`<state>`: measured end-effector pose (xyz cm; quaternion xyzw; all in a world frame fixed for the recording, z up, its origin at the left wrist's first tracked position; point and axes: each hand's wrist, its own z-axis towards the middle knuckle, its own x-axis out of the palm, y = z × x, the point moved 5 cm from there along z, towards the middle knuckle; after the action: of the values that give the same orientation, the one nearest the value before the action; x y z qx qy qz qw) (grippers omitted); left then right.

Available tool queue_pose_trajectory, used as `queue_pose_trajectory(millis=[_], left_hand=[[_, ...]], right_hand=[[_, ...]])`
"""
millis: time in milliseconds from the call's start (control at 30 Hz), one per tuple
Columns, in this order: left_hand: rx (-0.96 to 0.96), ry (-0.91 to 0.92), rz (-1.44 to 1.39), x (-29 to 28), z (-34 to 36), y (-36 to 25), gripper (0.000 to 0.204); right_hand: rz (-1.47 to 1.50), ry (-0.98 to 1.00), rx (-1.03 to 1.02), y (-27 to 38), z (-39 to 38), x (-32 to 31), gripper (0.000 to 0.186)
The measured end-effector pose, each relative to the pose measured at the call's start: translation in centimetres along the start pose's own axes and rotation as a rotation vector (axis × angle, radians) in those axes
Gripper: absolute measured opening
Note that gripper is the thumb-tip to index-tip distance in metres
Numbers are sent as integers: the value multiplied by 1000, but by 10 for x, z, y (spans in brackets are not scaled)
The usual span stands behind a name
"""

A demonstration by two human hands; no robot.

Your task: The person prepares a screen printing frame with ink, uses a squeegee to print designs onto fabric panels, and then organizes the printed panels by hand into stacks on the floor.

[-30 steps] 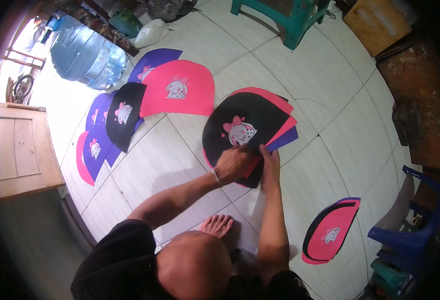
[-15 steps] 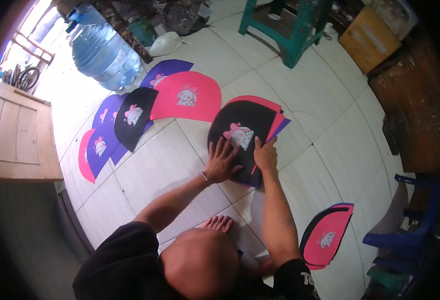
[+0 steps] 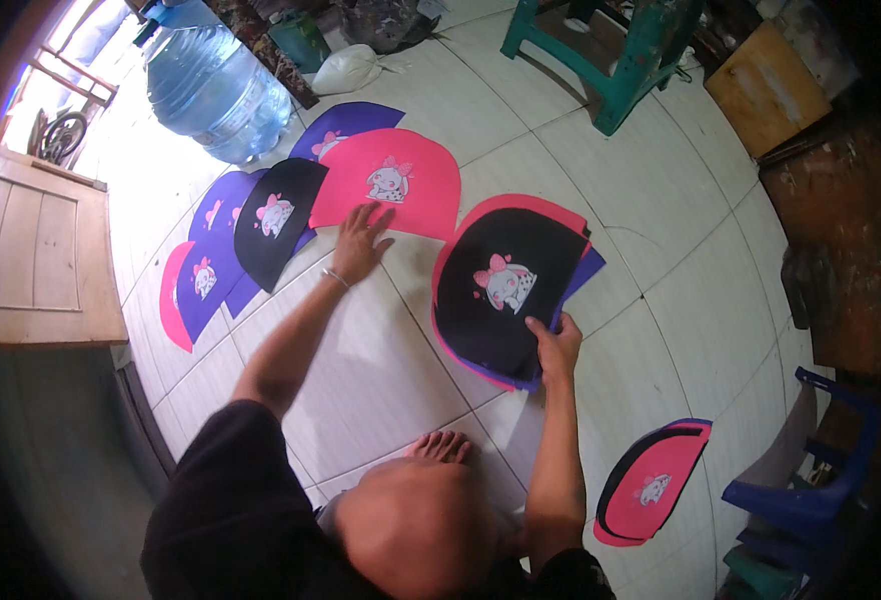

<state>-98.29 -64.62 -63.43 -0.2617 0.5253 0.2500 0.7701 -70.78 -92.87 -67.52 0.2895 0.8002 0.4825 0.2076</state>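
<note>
My left hand (image 3: 360, 245) is open, fingers spread at the lower edge of a pink cutout (image 3: 395, 155) with a printed cartoon animal; I cannot tell whether they touch it. My right hand (image 3: 552, 345) grips the lower right edge of a stack of black, pink and purple cutouts (image 3: 500, 230), a black printed one on top. A black piece (image 3: 265, 250) and purple pieces (image 3: 215, 305) overlap at left, with another purple piece (image 3: 350, 120) behind the pink one. A small stack with pink on top (image 3: 660, 470) lies at lower right.
A large water bottle (image 3: 215, 95) stands at back left by a small white bag (image 3: 345, 70). A green plastic stool (image 3: 625, 85) is at the back, a blue plastic stool (image 3: 800, 495) at right, wooden boards (image 3: 765, 85) behind it, and a wooden door panel (image 3: 45, 260) at left.
My left hand has left the big stack and moved up and left to the pink piece. My right hand stays on the stack, whose top black piece shows more pink around it.
</note>
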Motion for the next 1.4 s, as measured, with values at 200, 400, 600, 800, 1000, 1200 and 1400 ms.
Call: queue_pose_trajectory(millis=[200,400,600,800,1000,1200,1400], left_hand=[[-199,233,23,7,14,50,38],[-91,210,53,7,19,60,41],[203,171,72,22,26,80,25],[279,304,168,15,50,36,16],[109,277,-505,-35,2,-133,18],[87,531,-565,10,-33,-280,22],[104,305,-865,26,-76,-259,19]], right_hand=[[203,28,73,-1,-75,-26,42],[114,4,62,-16,-85,-39,42],[138,7,74,-25,-86,-26,44],[140,-37,19,-35,-83,-28,53],[-87,21,-44,-5,-89,-15,60],[348,60,216,-19,-87,-19,37],[195,-1,94,-39,-79,4,41]])
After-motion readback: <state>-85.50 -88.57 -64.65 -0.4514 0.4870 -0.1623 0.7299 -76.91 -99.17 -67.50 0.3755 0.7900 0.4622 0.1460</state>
